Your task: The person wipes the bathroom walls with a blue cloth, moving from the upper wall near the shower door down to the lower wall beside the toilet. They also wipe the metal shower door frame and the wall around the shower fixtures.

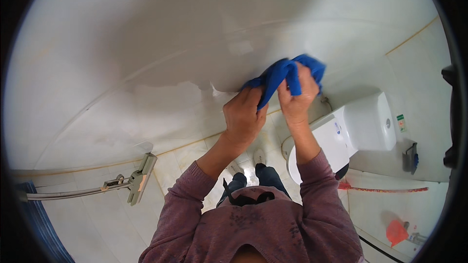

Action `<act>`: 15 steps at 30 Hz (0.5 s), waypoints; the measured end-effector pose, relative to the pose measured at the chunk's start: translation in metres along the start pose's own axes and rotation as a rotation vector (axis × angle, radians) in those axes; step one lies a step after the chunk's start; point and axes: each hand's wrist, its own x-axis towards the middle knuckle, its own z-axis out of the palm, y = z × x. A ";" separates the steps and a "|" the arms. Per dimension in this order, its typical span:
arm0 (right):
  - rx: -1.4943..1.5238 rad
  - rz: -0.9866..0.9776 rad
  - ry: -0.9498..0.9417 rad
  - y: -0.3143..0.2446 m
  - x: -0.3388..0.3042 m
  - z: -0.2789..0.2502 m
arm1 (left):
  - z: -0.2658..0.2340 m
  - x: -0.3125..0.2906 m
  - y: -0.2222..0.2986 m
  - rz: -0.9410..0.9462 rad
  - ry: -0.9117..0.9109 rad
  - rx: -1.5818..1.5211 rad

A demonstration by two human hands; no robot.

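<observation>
- On the pale wall at the right, beside the tank of the toilet [368, 122], sits a small green-and-white sticker [401, 122]; its print is too small to read.
- A small blue label [337, 127] marks the white toilet lid [321, 147]; its lettering cannot be made out either.
- The left hand [245, 115] is closed, its fingers curled in around the lower left end of the blue cloth [278, 77].
- The right hand [299, 98] is bent over the cloth's right part, fingers curled and gripping a bunched fold; how tightly they press is hard to tell.
- The blue cloth is crumpled between and above both hands, in front of the wide pale wall [146, 53], up and to the left of the toilet; which parts of it touch the wall is unclear.
- At the lower left stands a mop [141, 179] with a grey head.
- Past the toilet, a grey holder [408, 158] with something blue in it hangs on the wall at the right.
</observation>
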 end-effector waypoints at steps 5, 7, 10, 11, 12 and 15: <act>0.026 0.210 -0.130 0.036 -0.065 0.008 | 0.031 -0.040 -0.031 -0.067 -0.141 0.103; 0.043 0.268 -0.127 0.045 -0.079 0.011 | 0.040 -0.049 -0.038 -0.100 -0.193 0.126; 0.119 0.312 -0.147 0.047 -0.076 0.007 | 0.040 -0.047 -0.034 -0.345 -0.348 0.077; 0.153 0.388 -0.166 0.044 -0.068 0.000 | 0.038 -0.042 -0.026 -0.321 -0.267 0.000; 0.145 0.372 -0.130 0.042 -0.054 -0.008 | 0.034 -0.033 -0.016 -0.362 -0.236 -0.066; 0.121 0.175 0.136 0.035 0.010 -0.039 | 0.024 0.009 0.024 -0.178 -0.037 -0.200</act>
